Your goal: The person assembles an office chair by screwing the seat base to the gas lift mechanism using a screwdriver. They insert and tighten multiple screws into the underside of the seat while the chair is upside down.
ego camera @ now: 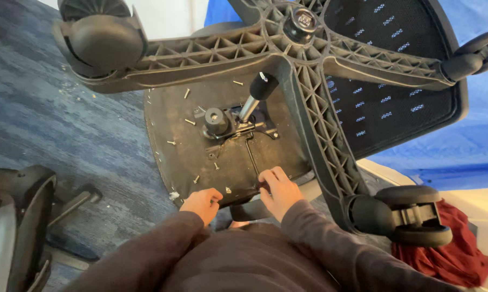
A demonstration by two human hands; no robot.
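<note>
Black ribbed plastic fills the top of the view: the five-star chair base (pixel 303 65) of an upturned office chair hangs over everything, its arms ending in casters (pixel 101 40), one at upper left and another at lower right (pixel 411 216). Behind it the mesh backrest (pixel 384 81) lies toward the upper right, against blue sheeting (pixel 460 151). Beneath the base, the seat underside (pixel 190 135) faces up as a dark rounded board, its near edge toward the person and its far edge running away under the hub. At its middle sits the tilt mechanism (pixel 228 127), with a metal lever (pixel 255 97) slanting up and right to a black knob. Small screws (pixel 190 122) lie scattered over the board.

Both hands rest at the near edge of the seat, directly ahead of the body. The left hand (pixel 202 203) is curled into a loose fist, knuckles on the rim beside a screw; whether it pinches anything I cannot tell. The right hand (pixel 279 189) is bent over the edge, fingertips (pixel 268 177) pressed to the board just under one base arm, and is the nearer to the mechanism, which lies straight ahead and slightly left of it. A red cloth (pixel 449 254) lies at lower right, on grey carpet (pixel 44 119).
</note>
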